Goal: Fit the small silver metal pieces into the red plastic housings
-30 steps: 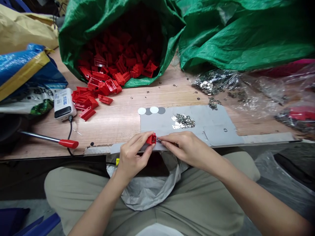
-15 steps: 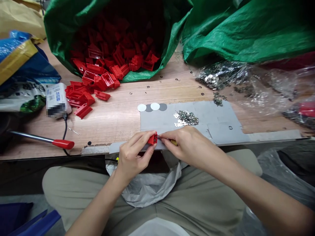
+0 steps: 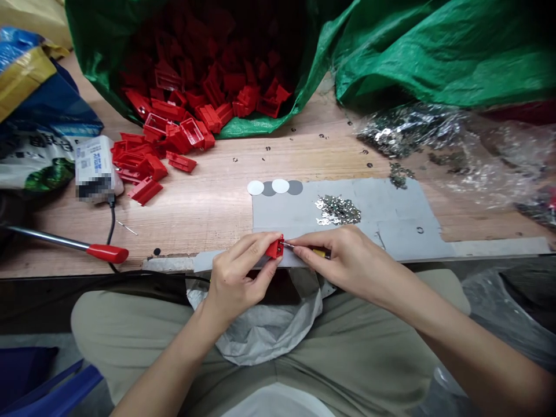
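My left hand [image 3: 238,277] pinches a small red plastic part [image 3: 275,248] at the table's front edge. My right hand [image 3: 343,258] is closed on a thin tool with a yellow handle [image 3: 320,252]; its metal tip touches the red part's right side. A small heap of shiny metal clips [image 3: 337,210] lies on the grey sheet [image 3: 391,202] just beyond my right hand. A grey bag [image 3: 264,330] hangs open in my lap under both hands.
A green sack [image 3: 99,69] full of red parts spills a pile of them [image 3: 147,165] at the back left. A red-handled screwdriver [image 3: 78,248], a white charger [image 3: 93,168] with black cable, and clear bags of metal clips [image 3: 403,130] at the right also lie on the wooden table.
Both hands with the red part have stayed together at the table edge. The view has shifted slightly, so everything sits a little to the right. More of the yellow handle shows now.
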Available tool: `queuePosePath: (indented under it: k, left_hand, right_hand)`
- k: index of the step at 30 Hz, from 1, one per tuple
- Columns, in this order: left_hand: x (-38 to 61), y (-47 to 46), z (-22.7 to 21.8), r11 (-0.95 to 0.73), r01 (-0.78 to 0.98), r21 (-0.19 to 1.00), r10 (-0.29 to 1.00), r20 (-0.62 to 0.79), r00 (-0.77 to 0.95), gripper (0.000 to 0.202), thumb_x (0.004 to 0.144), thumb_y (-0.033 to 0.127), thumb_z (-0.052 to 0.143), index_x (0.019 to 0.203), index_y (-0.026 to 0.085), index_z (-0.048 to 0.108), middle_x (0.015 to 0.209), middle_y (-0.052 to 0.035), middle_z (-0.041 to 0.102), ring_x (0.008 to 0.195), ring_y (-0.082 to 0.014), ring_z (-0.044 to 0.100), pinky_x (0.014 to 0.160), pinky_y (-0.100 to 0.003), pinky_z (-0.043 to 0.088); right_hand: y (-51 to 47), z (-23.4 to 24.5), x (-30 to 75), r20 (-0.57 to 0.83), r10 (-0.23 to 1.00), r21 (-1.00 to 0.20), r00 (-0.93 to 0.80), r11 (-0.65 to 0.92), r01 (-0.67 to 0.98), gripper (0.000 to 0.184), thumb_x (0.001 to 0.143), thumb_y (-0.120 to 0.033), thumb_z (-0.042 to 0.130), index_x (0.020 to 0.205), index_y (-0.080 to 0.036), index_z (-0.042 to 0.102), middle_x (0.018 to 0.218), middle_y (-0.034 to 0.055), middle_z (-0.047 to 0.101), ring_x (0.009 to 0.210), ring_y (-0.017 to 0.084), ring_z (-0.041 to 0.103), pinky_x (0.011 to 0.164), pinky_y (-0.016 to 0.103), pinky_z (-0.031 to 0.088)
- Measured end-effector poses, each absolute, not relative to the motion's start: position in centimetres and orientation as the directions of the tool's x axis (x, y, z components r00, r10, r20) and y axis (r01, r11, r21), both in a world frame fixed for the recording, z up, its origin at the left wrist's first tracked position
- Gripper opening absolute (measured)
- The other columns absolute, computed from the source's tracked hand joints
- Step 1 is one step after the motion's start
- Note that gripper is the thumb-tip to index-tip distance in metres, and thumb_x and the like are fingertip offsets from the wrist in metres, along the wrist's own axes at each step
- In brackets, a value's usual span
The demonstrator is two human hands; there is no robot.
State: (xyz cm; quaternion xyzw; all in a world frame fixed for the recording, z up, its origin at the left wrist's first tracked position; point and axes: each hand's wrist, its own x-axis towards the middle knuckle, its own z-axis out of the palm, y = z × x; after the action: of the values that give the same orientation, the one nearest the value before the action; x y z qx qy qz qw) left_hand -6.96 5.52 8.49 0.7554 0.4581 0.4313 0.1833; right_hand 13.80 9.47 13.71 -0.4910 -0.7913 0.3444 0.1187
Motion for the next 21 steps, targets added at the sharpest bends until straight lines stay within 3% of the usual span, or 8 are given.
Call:
queuePosePath:
  k: [7,15,19,21]
  left_hand:
    - [-6.9,5.4,8.5,-0.507,0.544,0.669,0.855,0.471,0.217,0.040,0.088,0.013,0.067,0.126,0.022,0.063,0.116,-0.0066,0.074,0.104,-0.0187,0.072,0.092,-0.028,0.059]
    - [-6.9,5.5,8.3,-0.524,0.525,0.670,0.846,0.479,0.233,0.040,0.090,0.012,0.062,0.129,0.024,0.063,0.116,-0.0065,0.074,0.105,-0.0193,0.071,0.091,-0.030,0.060]
    - [-6.9,5.6,8.3,-0.539,0.523,0.660,0.836,0.497,0.234,0.038,0.091,0.012,0.062,0.127,0.023,0.064,0.116,-0.0069,0.074,0.105,-0.0189,0.071,0.090,-0.030,0.060]
    - [-6.9,5.6,8.3,-0.542,0.527,0.655,0.833,0.504,0.230,0.037,0.091,0.013,0.062,0.126,0.022,0.064,0.116,-0.0073,0.074,0.105,-0.0191,0.071,0.092,-0.031,0.060]
  right_hand:
    - [9.1,14.7,12.7,-0.120,0.863,-0.459,-0.491,0.390,0.798,0.024,0.090,-0.017,0.057,0.088,-0.022,0.081,0.071,0.0050,0.077,0.061,0.020,0.069,0.056,0.026,0.045]
    - [9.4,16.0,10.9,-0.278,0.816,-0.176,-0.507,0.475,0.862,0.020,0.087,-0.016,0.061,0.072,-0.018,0.073,0.061,0.0101,0.070,0.052,0.021,0.063,0.048,0.029,0.033]
    - [8.9,15.7,10.4,-0.283,0.830,-0.141,-0.480,0.459,0.877,0.020,0.088,-0.015,0.060,0.073,-0.016,0.073,0.065,0.0120,0.072,0.057,0.023,0.066,0.049,0.029,0.033]
    - [8.7,15.4,10.7,-0.260,0.846,-0.187,-0.465,0.429,0.884,0.023,0.090,-0.015,0.057,0.077,-0.015,0.076,0.069,0.0123,0.074,0.060,0.023,0.067,0.052,0.029,0.035]
